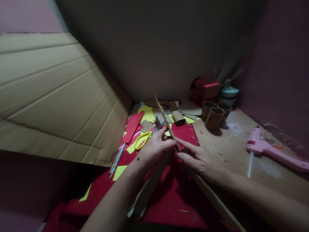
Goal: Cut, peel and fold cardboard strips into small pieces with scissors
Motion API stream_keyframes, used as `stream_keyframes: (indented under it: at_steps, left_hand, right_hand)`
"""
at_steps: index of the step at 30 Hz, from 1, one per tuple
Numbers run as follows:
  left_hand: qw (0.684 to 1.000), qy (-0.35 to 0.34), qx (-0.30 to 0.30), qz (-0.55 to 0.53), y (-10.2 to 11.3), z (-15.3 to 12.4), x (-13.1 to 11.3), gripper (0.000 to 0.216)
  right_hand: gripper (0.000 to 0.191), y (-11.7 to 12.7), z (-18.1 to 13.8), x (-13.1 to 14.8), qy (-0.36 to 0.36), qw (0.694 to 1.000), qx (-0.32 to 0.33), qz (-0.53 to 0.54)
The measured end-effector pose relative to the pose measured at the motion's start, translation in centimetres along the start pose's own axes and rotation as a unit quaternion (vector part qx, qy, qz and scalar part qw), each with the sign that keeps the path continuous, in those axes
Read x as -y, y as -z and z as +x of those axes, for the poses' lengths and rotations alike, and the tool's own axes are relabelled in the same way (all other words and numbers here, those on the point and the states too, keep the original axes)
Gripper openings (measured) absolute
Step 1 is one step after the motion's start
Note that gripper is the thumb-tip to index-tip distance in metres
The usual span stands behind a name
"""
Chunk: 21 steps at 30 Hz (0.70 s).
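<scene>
A piece of brown cardboard (165,117) stands on edge in front of me, its thin rim running away from me. My left hand (159,141) pinches it between thumb and fingers. On its other side, my right hand (199,159) holds it with thumb and fingers, the fingertips fairly straight. Two more cardboard lengths spread towards me below the hands, a flap (151,191) at left and a long strip (214,196) under the right forearm. How they join is hidden by my hands. Yellow-handled scissors (143,140) lie just beyond my left wrist.
A large creased cardboard sheet (60,103) stands at left. Paper scraps and a pencil (117,160) lie on the red surface (169,206). Several items sit at right: cardboard cups (214,119), a lidded teal container (229,94) and a pink glue gun (272,151). A wall rises behind.
</scene>
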<state>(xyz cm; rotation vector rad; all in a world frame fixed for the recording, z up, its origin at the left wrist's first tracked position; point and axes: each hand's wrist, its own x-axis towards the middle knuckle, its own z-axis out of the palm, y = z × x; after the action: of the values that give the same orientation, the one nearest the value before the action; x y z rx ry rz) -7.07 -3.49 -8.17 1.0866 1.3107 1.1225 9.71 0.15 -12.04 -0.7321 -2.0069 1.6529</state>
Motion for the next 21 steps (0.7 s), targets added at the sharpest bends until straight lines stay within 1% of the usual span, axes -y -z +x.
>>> stream_keyframes:
  at_steps: [4,11,16,19,21]
  left_hand:
    - [0.999,-0.015,0.033,-0.038,0.05,-0.06,0.31,0.040]
    - [0.996,-0.026,0.061,-0.058,0.27,0.12,0.45,0.044]
    - [0.998,-0.023,0.047,-0.035,0.21,0.10,0.43,0.042]
    - [0.998,-0.036,0.041,0.014,0.01,-0.04,0.31,0.038]
    - [0.996,-0.057,0.030,0.062,-0.22,-0.22,0.17,0.035]
  right_hand:
    - [0.058,0.05,-0.13,0.24,0.029,0.999,-0.008,-0.036]
    - [0.056,0.21,-0.07,0.26,0.038,0.999,-0.005,-0.031]
    - [0.056,0.17,-0.08,0.29,0.031,0.999,-0.004,-0.044]
    - [0.056,-0.13,-0.20,0.49,0.033,0.997,-0.013,-0.068]
    - [0.057,-0.38,-0.33,0.58,0.043,0.995,-0.022,-0.088]
